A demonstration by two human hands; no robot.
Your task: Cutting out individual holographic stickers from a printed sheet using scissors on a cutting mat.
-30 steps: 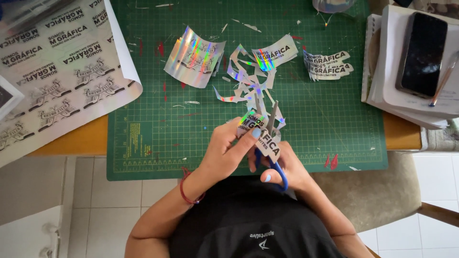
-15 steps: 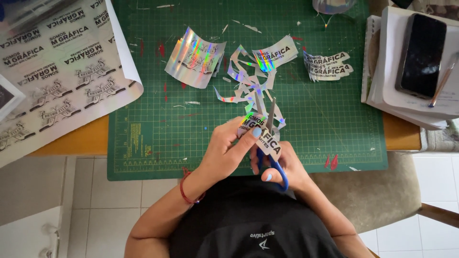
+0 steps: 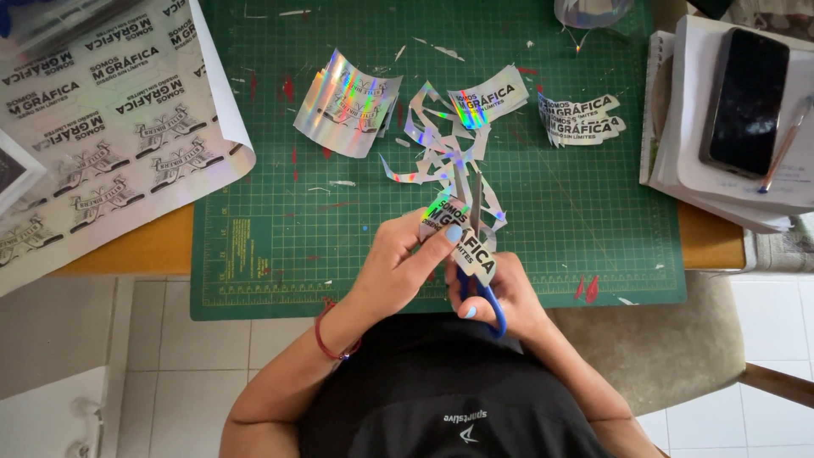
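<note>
One sticker (image 3: 462, 240), one scissors (image 3: 482, 280) — three cut stickers (image 3: 487, 96)

Holographic sticker (image 3: 462, 242) and blue-handled scissors (image 3: 482, 284)

The shiny printed sticker is tilting above the green mat's near edge; the scissors' blades are pointing away, crossing it, blue loops sitting just beneath.

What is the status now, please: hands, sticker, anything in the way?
Left hand pinching holographic sticker. Right hand in blue-handled scissors, blades at sticker. Offcut scraps beyond on green cutting mat, not blocking.
</note>
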